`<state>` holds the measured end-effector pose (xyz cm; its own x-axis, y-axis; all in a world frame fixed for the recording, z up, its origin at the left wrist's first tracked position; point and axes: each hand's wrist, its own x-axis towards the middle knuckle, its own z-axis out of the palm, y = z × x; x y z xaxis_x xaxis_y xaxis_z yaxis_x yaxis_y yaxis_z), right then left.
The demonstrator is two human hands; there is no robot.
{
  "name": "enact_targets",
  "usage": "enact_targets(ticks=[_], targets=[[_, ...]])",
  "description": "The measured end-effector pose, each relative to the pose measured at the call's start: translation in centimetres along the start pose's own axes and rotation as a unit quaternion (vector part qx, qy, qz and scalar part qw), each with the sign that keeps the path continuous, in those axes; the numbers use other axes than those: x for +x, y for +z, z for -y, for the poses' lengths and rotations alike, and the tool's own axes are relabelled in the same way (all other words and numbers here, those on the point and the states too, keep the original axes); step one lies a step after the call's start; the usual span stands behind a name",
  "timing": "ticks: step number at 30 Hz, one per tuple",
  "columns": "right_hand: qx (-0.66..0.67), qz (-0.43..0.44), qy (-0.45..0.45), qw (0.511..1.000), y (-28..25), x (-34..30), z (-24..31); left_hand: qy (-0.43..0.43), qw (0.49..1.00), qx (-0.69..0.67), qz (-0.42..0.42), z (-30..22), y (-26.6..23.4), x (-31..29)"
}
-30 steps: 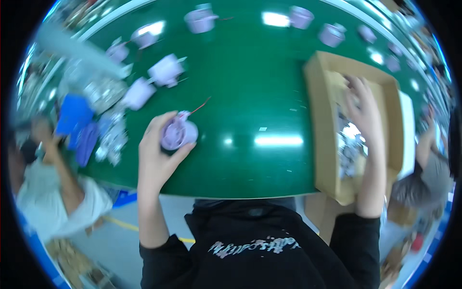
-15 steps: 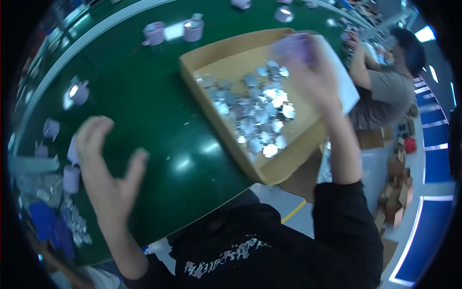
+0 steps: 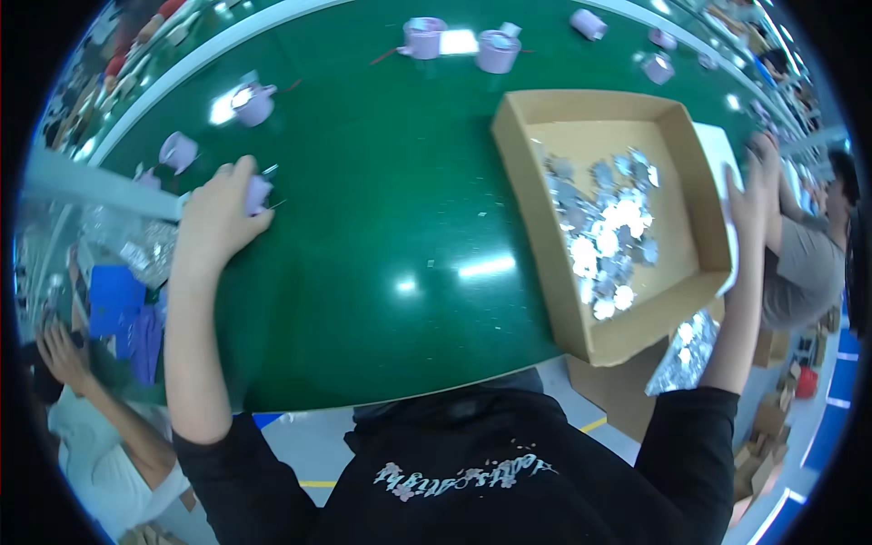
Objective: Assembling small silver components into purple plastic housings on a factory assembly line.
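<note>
At the left of the green table, my left hand (image 3: 216,211) is closed around a small lilac cup (image 3: 258,194); the fingers hide most of it. My right hand (image 3: 750,195) is beyond the right side of a cardboard box, by a white board (image 3: 716,150). Its thumb and fingers are apart, and nothing shows between them. The shallow open cardboard box (image 3: 536,222) stands between my arms, nearer the right one. Many shiny silver pieces (image 3: 604,232), flat and roughly round, lie loose in it.
Lilac cups (image 3: 499,53) stand along the far side of the green table (image 3: 391,227). Clear plastic bags (image 3: 150,250) and a blue bin (image 3: 115,298) are at the left. Co-workers sit on both sides, one in a grey shirt (image 3: 804,272). A silver bag (image 3: 686,350) hangs below the box.
My left hand, open in the air before, has closed on a lilac cup. My right hand has left the box's far edge, where a blurred lilac thing was, for its right side. The view has shifted.
</note>
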<state>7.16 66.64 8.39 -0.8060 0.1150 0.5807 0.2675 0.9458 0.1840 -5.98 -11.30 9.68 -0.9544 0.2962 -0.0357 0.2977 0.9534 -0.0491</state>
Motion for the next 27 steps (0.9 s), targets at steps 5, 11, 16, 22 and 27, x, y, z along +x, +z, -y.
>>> enact_targets(ticks=[5, 11, 16, 22, 27], targets=[[0.282, 0.194, -0.109, 0.933, -6.7, 1.7, 23.8, 0.021, 0.998, -0.054, -0.038, -0.9, 2.2, 1.5], [0.246, 0.371, -0.177, 0.878, -3.4, 1.6, 30.4, 0.076, 0.934, -0.300, -0.178, -9.6, 3.9, 1.3], [0.335, 0.389, -0.103, 0.852, -2.4, 1.7, 30.5, 0.123, 0.906, -0.330, -0.237, -13.2, 6.6, -1.0], [0.365, 0.314, -0.067, 0.874, -6.7, 2.8, 31.2, 0.177, 0.946, -0.120, -0.243, -13.3, 5.7, -2.8], [0.422, 0.156, -0.226, 0.864, -11.5, 2.9, 35.5, 0.150, 0.955, -0.160, -0.200, -14.1, 5.6, -3.5]])
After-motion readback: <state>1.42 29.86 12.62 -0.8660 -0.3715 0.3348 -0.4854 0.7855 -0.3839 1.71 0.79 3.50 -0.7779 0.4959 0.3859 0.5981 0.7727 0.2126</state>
